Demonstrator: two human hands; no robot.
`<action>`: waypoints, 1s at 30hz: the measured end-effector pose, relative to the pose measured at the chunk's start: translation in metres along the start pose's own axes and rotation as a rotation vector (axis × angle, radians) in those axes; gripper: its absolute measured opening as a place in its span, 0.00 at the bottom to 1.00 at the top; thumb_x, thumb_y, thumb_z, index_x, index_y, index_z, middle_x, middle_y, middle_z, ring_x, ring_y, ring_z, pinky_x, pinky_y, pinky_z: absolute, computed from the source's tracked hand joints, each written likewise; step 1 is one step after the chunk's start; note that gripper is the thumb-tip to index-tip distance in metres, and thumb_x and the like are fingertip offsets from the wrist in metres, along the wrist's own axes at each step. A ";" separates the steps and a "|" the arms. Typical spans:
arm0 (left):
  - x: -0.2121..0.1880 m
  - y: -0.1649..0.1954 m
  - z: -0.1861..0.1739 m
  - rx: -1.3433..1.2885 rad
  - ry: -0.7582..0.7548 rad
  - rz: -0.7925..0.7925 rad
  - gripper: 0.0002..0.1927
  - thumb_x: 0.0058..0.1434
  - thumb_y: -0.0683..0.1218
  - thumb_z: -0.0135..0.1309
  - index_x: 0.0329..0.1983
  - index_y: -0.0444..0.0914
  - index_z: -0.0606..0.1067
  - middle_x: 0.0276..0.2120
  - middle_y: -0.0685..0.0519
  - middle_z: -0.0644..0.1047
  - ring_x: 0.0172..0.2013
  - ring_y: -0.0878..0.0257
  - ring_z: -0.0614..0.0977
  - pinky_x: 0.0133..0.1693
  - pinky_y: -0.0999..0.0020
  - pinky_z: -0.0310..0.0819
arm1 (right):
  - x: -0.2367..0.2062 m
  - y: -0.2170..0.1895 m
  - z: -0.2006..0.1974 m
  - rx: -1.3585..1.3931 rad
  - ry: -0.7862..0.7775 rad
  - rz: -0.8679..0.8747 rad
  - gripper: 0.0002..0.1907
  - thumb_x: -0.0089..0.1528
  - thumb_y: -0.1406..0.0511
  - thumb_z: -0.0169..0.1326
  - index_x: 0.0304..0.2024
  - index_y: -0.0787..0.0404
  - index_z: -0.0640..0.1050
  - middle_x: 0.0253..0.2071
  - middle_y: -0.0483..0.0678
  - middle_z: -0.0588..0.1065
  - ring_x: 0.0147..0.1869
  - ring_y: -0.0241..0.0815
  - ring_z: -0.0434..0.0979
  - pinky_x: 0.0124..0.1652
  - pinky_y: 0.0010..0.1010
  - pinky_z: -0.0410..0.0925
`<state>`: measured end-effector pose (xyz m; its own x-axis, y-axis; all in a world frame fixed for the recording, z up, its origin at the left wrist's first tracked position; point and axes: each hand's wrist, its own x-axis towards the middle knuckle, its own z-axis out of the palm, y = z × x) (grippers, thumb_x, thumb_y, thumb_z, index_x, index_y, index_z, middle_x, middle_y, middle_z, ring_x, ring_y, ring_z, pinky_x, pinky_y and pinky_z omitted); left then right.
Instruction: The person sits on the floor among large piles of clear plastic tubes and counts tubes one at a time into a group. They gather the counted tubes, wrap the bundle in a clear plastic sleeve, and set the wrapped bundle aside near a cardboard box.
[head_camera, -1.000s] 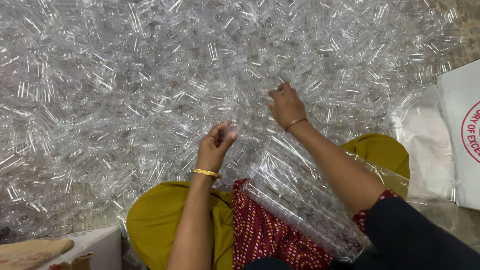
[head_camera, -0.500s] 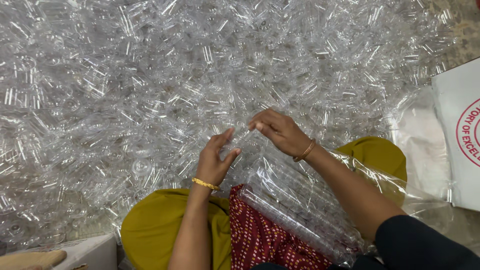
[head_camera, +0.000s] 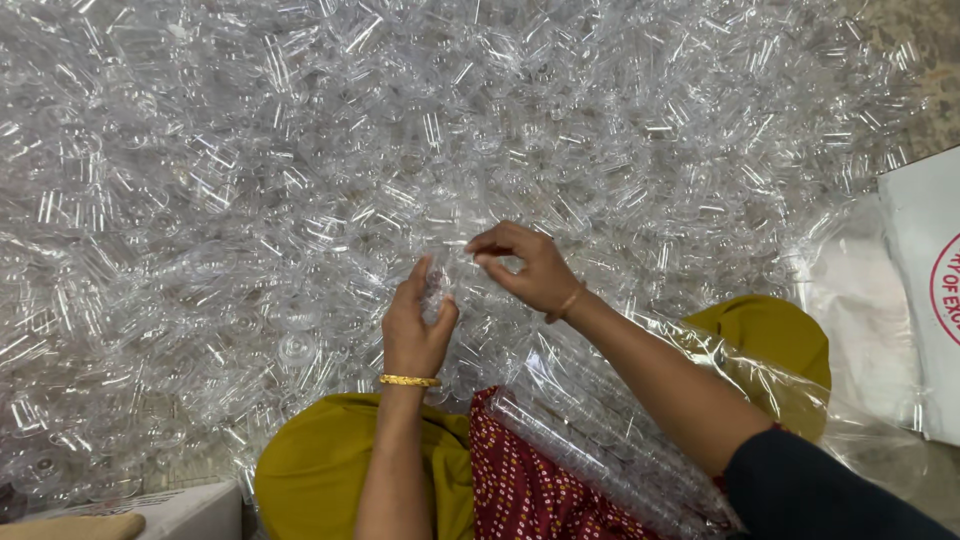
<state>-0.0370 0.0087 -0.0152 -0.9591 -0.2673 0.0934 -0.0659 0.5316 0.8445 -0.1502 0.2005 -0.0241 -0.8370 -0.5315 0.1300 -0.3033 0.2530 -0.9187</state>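
Both hands have drawn together since a second ago: the right hand (head_camera: 530, 268), which was stretched out onto the heap, has come back toward the body, and the left hand (head_camera: 415, 325) has stayed raised while the view has shifted only slightly. Now the left hand, with a thin gold bangle (head_camera: 409, 381) on its wrist, is curled around a small clear plastic cup (head_camera: 436, 288), thumb on one side and fingers on the other, holding it upright just above the pile. The right hand's thumb and forefinger are pressed together in a pinch just beside the cup's top; whether they grip a second clear piece or only the rim I cannot tell, since everything is transparent. All around lies a wide heap of loose clear plastic cups (head_camera: 300, 150) covering the floor. Across the lap, over mustard-yellow trousers (head_camera: 330, 470) and a dark red patterned cloth (head_camera: 520, 480), rests a clear plastic bag of stacked cups in long rows (head_camera: 600, 430), under the right forearm. A white printed carton (head_camera: 920, 290) stands at the right edge. To do this joining well, it seems wise to hold the cup lightly, as thin plastic may crack, and to line the mouths up squarely before pressing, so that the pieces nest straight.
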 end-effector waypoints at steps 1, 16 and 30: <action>0.000 0.000 0.001 0.016 -0.012 0.019 0.32 0.59 0.45 0.58 0.69 0.38 0.68 0.56 0.38 0.77 0.53 0.46 0.81 0.52 0.56 0.76 | -0.003 0.001 -0.003 0.074 0.040 0.010 0.15 0.64 0.70 0.58 0.55 0.60 0.78 0.51 0.51 0.79 0.55 0.40 0.82 0.57 0.30 0.77; -0.003 -0.015 -0.022 -0.903 -0.098 -0.282 0.43 0.55 0.36 0.51 0.76 0.38 0.55 0.65 0.53 0.67 0.62 0.61 0.70 0.60 0.65 0.68 | 0.052 0.043 0.014 -0.547 -0.073 -0.020 0.29 0.56 0.55 0.70 0.54 0.61 0.77 0.53 0.55 0.75 0.60 0.56 0.74 0.59 0.45 0.68; 0.000 0.039 0.006 0.037 -0.141 0.124 0.41 0.55 0.46 0.67 0.72 0.45 0.64 0.53 0.43 0.77 0.49 0.51 0.82 0.47 0.60 0.80 | -0.103 0.091 -0.358 0.322 0.751 -0.051 0.16 0.75 0.58 0.43 0.52 0.59 0.78 0.47 0.45 0.79 0.49 0.38 0.81 0.46 0.29 0.76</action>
<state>-0.0412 0.0339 0.0145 -0.9894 -0.0839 0.1185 0.0477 0.5829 0.8111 -0.2545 0.5676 0.0124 -0.9423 0.1756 0.2852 -0.2997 -0.0622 -0.9520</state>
